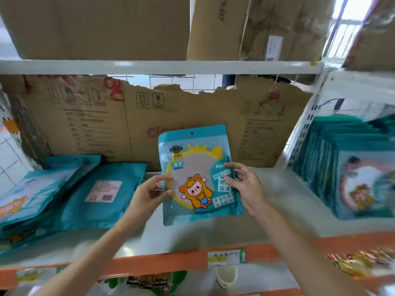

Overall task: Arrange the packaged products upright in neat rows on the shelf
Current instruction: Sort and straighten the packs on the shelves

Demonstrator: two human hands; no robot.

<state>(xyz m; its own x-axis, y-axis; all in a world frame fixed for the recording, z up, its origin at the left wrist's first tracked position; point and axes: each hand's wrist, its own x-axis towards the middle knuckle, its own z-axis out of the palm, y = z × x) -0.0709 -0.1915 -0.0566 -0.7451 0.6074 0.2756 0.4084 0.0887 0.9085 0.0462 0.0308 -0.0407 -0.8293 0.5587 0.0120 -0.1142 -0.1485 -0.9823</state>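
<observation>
A teal mirror packet [197, 174] with a yellow cartoon figure is held upright above the middle of the white shelf [171, 233], its front toward me. My left hand [149, 193] pinches its left edge. My right hand [245, 186] grips its right edge with thumb in front. At the left, several of the same teal packets [64, 193] lie flat and overlapping, one back side up. On the right a neat row of upright teal packets [350, 169] stands beyond a white perforated divider [303, 133].
A torn cardboard sheet [149, 124] lines the shelf's back. Cardboard boxes [96, 26] sit on the shelf above. An orange price strip [162, 263] runs along the front edge, with snack bags and a paper cup [226, 276] on the level below.
</observation>
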